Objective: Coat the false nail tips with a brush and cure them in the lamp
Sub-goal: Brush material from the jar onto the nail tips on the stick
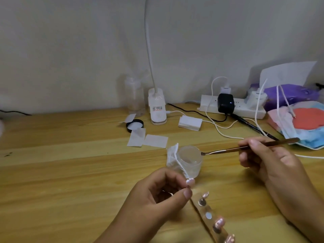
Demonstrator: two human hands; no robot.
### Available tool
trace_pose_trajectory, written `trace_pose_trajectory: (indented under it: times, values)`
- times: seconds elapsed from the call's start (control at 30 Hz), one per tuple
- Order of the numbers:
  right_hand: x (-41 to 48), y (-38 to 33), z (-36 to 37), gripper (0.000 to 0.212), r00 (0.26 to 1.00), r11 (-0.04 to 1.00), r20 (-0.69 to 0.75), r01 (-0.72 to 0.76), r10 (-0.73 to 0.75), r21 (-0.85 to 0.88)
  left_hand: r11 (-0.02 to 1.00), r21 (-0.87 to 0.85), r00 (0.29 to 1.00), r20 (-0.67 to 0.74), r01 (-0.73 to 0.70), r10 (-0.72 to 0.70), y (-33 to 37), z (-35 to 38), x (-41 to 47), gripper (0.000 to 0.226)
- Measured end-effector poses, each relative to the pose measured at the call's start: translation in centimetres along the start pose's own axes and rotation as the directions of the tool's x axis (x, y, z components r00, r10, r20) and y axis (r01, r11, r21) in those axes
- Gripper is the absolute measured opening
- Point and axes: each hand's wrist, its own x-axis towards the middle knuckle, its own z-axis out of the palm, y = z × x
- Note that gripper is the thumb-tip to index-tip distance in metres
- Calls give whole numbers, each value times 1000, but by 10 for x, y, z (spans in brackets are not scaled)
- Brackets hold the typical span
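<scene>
Right hand (268, 160), fingers curled round brush (245, 148), bristles at clear jar (190, 160) rim, left hand (157, 193) fingers pinching one nail tip (190, 182), tip strip (208, 214) on table (70, 163)

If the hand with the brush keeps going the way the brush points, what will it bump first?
Probably the little clear jar: the right hand aims its brush left, and the tip sits right at the rim. Whether it touches is unclear. A white wipe lies just beyond.
</scene>
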Motion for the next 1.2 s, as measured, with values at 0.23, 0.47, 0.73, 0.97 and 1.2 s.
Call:
trace_pose_trajectory:
  times: [0.23, 0.47, 0.73, 0.97, 1.2]
  values:
    - [-2, -2, -3, 20, 999, 999, 2, 53, -53, 5, 1000, 12, 1000, 7, -7, 6, -1, 0, 0, 20]
    - [-4, 1, -5, 24, 976, 984, 158, 164, -152, -68, 998, 55, 1000, 1, -18, 18, -1, 1, 0, 24]
    - [1, 3, -9, 24, 987, 995, 144, 55, -67, 83, 997, 76, 1000, 0, -13, 13, -4, -1, 0, 23]
    - [-5, 1, -2, 15, 919, 969, 393, -123, 29, 215, 993, 115, 1000, 14, -22, 21, -3, -1, -2, 21]
    - [-9, -1, 2, 8, 897, 989, 442, -66, 0, 134, 993, 116, 999, 40, -30, 25, -3, 0, -3, 20]
